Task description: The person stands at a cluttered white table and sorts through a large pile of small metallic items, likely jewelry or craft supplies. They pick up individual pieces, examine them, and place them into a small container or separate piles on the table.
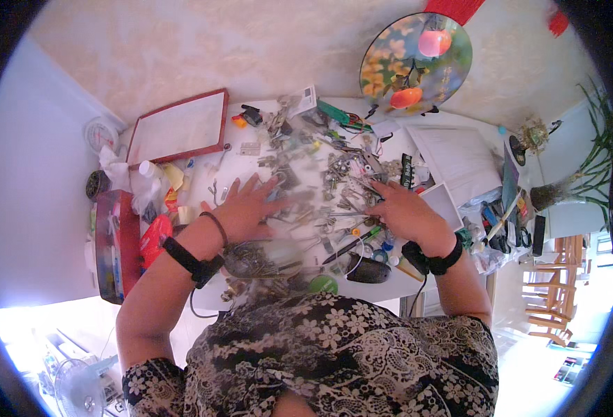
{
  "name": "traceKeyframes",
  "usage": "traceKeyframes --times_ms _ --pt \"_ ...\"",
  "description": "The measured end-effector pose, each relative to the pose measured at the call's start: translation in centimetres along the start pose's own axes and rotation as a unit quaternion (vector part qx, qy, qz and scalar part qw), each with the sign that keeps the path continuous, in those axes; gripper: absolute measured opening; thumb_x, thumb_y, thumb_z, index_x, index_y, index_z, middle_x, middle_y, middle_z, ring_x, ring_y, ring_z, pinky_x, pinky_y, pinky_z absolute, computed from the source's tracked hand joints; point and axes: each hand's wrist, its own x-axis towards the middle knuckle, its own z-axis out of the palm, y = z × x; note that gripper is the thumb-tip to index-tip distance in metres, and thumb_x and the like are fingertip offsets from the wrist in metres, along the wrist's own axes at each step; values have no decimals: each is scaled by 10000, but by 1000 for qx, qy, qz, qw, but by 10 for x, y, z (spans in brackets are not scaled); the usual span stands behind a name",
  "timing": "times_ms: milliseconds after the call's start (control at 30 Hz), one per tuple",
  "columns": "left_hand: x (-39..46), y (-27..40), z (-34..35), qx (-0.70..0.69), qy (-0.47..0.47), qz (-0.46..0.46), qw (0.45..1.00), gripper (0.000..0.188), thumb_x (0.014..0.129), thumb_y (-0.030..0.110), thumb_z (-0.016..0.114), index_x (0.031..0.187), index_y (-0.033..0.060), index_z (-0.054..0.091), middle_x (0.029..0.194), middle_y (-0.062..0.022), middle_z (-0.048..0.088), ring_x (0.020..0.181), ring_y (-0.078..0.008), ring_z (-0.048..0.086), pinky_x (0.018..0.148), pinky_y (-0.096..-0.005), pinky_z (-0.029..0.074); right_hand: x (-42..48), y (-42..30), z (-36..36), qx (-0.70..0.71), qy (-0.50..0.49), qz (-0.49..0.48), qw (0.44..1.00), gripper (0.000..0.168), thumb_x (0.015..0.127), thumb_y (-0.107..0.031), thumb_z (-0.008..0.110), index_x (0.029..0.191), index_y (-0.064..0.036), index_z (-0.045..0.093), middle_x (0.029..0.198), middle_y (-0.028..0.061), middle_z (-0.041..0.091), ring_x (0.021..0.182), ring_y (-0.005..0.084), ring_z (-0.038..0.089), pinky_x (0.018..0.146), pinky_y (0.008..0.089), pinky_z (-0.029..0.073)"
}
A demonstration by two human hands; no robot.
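Many small metal parts lie spread over the middle of a white table. My left hand, palm down with fingers spread, is over the left part of the spread; I cannot tell whether it touches anything. Just below it sits a shallow clear container of screws or similar small metal pieces. At the right edge of the spread my right hand has its fingertips among the pieces, and no held item shows. A green and black pen and a black computer mouse lie nearer my body.
A red-framed white board leans at the back left. Far left stands a red box beside plastic bags. A round persimmon picture stands at the back. On the right are a small white-framed tray, tools and a potted plant.
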Motion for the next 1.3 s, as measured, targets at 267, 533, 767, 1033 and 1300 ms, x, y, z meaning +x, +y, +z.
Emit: traceKeyframes --times_ms 267,533,767,1033,1300 --pt "-6 -14 7 -52 88 28 994 741 844 331 709 1495 310 357 1542 -152 322 1422 -429 274 1133 -573 279 89 -17 10 -55 76 -12 996 84 750 -111 638 824 -117 678 843 79 609 893 299 625 753 427 521" --pt "-64 7 4 -852 17 -24 522 465 998 204 507 1386 -42 431 1343 -199 548 1240 -310 550 1058 -411 449 101 -24 1 -81 57 -67 993 64 773 -130 624 829 -105 643 862 80 597 885 304 618 738 435 526" --pt "-59 27 49 -920 -46 7 390 460 997 153 480 1388 -78 408 1354 -238 525 1260 -316 533 1101 -409 412 99 -42 -11 -15 -9 -74 997 76 812 -126 621 868 -73 614 881 109 605 841 332 618 745 451 516" --pt "-35 34 65 -937 -38 36 345 487 1030 305 442 1342 -66 473 1301 -205 578 1190 -289 588 1047 -382 465 111 -86 -19 111 42 -170 978 80 813 -116 625 869 -59 624 888 122 609 848 327 620 729 427 511" --pt "-59 31 63 -902 -60 6 427 430 1016 311 480 1282 -20 544 1186 -153 656 1066 -231 657 871 -305 542 115 -72 -7 -7 -7 -65 998 89 779 -111 616 849 -90 667 904 110 600 850 340 624 716 444 519"
